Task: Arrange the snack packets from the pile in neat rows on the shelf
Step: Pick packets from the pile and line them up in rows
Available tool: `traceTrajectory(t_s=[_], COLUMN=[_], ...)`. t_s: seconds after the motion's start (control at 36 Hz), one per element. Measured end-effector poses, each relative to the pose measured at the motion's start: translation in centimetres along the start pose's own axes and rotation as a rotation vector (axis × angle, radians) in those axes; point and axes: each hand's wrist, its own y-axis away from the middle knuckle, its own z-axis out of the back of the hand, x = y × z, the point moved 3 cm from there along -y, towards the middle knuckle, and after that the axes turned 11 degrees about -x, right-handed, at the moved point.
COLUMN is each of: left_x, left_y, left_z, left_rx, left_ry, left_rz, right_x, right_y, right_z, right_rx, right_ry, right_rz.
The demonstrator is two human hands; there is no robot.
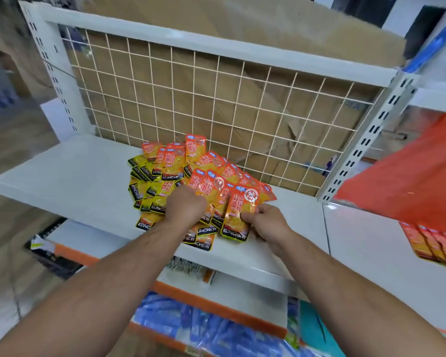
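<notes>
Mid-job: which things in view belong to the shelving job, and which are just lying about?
Job: pile, shelf, left hand gripping into the pile, right hand pinching one packet.
Lying about: orange bag at right, blue packs below, cardboard at the back.

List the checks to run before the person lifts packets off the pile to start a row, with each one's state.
1. Right hand holds something: ok, it pinches the edge of the front orange-and-yellow foil snack packet.
2. Left hand has a grip: cannot tell, its curled fingers are hidden in the pile of snack packets.
3. Room for rows on the white metal shelf: ok, bare surface left of the pile.
4. Pile clear of the shelf's front edge: not ok, the lowest packets reach it.
5. Rows begun: not ok, every packet lies in the heap.
</notes>
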Motion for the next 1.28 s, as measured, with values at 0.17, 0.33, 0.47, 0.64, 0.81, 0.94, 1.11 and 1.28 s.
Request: traceTrajectory(t_s=[0.17, 0.33, 0.47, 0.64, 0.81, 0.94, 1.11, 1.28], left_x=[-1.9, -4.4, -6.5, -9.0, -12.5, -16.3, -20.4, -23.9], left_y=[1.8, 5.4, 8.9, 15.7, 23.8, 30.4, 36.7, 39.8], left_z=[-2.1, -5.6, -9.1, -14.5, -20.8, -26.4, -32.6, -37.9], left_rx=[-0.021, 0.163, 0.285, 0.473, 0.566, 0.647, 0.754, 0.819], left_ry=[0.263, 0.322, 0.32, 0.351, 0.336, 0.326, 0.299, 0.277], left_rz=[0.089, 0.059, 0.051, 0.09, 0.084, 0.052, 0.011, -0.035], right_x=[-1.0, -3.2, -5.5, -10.1, -15.4, -19.9, -24.3, -27.9], right_y=[0.8, 1.7, 2.4, 3.6, 5.2, 6.9, 8.3, 7.2], right_z=[3.2, 7.3, 12.3, 20.4, 30.1, 38.4, 46.7, 52.3], right_rx=[-0.006, -0.037, -0.103, -0.201, -0.275, -0.357, -0.493, -0.583], right_ry=[-0.142, -0.134, -0.135, -0.093, -0.068, -0.079, 0.038, -0.018], right_rz=[-0.055, -0.071, -0.081, -0.07, -0.097, -0.138, -0.118, -0.152])
